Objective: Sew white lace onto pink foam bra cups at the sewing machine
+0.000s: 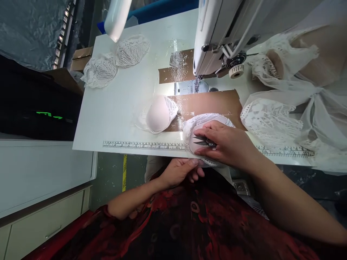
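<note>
Thread snips (203,142) sit in my right hand (221,141), blades pointing left over a padded bra cup (194,139) with white lace edging. Fingers of that hand also press on the cup, which lies at the front edge of the table. Below the edge, my left hand (184,169) pinches the lower lace border of the same piece between thumb and fingers. A second bra cup (158,113), smooth and pale with lace at its right side, rests to the left, apart from both hands.
A white sewing machine (214,43) stands behind the cups, its needle over a metal plate. Brown card (217,103) is stuck to the table (121,108). Lace cups (101,70) lie back left; lace and mesh pieces (273,115) are heaped right. A ruler strip (141,145) runs along the front.
</note>
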Tool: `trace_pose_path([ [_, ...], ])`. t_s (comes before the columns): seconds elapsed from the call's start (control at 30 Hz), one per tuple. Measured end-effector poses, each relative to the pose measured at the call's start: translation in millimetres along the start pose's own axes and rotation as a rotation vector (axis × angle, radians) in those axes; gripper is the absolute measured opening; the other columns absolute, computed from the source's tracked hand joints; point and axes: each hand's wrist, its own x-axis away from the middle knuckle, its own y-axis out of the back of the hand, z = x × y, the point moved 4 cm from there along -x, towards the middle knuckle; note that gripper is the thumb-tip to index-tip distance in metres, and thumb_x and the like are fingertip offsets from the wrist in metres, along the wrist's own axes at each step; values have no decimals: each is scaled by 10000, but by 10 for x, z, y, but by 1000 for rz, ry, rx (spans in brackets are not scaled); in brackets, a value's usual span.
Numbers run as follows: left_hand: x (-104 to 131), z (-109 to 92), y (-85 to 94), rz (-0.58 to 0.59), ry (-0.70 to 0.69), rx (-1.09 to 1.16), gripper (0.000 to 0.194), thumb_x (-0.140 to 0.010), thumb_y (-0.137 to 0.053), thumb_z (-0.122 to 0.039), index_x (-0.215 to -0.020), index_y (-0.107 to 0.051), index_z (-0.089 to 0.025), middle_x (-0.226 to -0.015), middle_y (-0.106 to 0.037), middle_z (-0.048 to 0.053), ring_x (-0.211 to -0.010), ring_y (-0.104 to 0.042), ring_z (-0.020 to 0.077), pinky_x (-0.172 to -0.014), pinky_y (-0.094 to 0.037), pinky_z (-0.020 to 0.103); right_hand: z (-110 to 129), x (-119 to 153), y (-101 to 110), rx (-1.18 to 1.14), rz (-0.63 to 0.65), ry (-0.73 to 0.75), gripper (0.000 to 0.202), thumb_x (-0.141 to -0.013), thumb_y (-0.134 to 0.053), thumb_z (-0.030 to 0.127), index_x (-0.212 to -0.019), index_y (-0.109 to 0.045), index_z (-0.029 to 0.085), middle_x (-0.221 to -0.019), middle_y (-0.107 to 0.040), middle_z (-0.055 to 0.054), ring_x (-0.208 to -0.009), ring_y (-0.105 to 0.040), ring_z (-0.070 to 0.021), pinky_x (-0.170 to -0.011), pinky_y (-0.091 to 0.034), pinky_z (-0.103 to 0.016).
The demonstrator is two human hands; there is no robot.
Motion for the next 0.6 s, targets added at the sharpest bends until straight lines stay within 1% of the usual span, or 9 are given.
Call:
trace_pose_path([
  [0.07,44,-40,0,-39,-107,-92,450,-814,-585,-569,-946,-709,-157,-733,-675,46,-551,-543,96,-537,-460,230,8,11,0,-1,8,7,350,-796,-633,408,-1110,-618,253,-1100,-631,-77,-862,-609,-233,-592,-403,-306],
  [0.17,142,-150,11,-80,-262,-303,421,-867,-523,-544,-877,-726,-176,-733,-688,49,-578,-575,116,-587,-487,258,10,22,6,-10,14,8,347,-799,-630,397,-1113,-616,248,-1108,-627,-79,-876,-608,-237,-602,-408,-308],
  [0.27,180,-193,24,-103,-330,-442,433,-895,-482,-522,-798,-724,-176,-739,-690,53,-577,-584,124,-577,-487,261,11,24,6,-7,17,-1,343,-796,-638,388,-1108,-621,248,-1111,-628,-78,-874,-611,-240,-600,-406,-308],
  [0.4,139,-166,46,-96,-376,-499,419,-917,-467,-473,-805,-718,-157,-743,-687,60,-581,-592,120,-577,-487,245,32,20,-5,26,24,-10,366,-796,-641,392,-1126,-620,234,-1119,-625,-87,-860,-615,-239,-593,-410,-308],
  [0.47,153,-195,46,-39,-370,-544,435,-934,-437,-455,-826,-716,-139,-734,-685,64,-574,-591,114,-575,-483,233,41,31,15,14,13,0,367,-797,-642,383,-1131,-622,230,-1110,-631,-88,-881,-617,-242,-604,-424,-305],
  [0.5,186,-235,39,19,-361,-596,446,-945,-414,-442,-834,-715,-132,-735,-687,65,-569,-590,108,-579,-481,228,42,44,38,-24,3,18,364,-801,-639,378,-1134,-622,232,-1099,-639,-83,-902,-616,-241,-626,-439,-303],
  [0.57,315,-387,41,153,-360,-741,433,-956,-402,-409,-866,-719,-128,-750,-697,59,-585,-600,105,-607,-483,223,3,83,119,-164,-51,18,333,-821,-621,380,-1122,-630,237,-1067,-660,-63,-927,-618,-223,-693,-467,-297],
  [0.6,397,-500,69,191,-372,-814,400,-951,-423,-394,-896,-722,-134,-752,-702,51,-604,-611,107,-624,-486,222,-52,106,178,-240,-113,-28,318,-835,-607,391,-1112,-634,236,-1041,-671,-52,-913,-623,-209,-718,-474,-293],
])
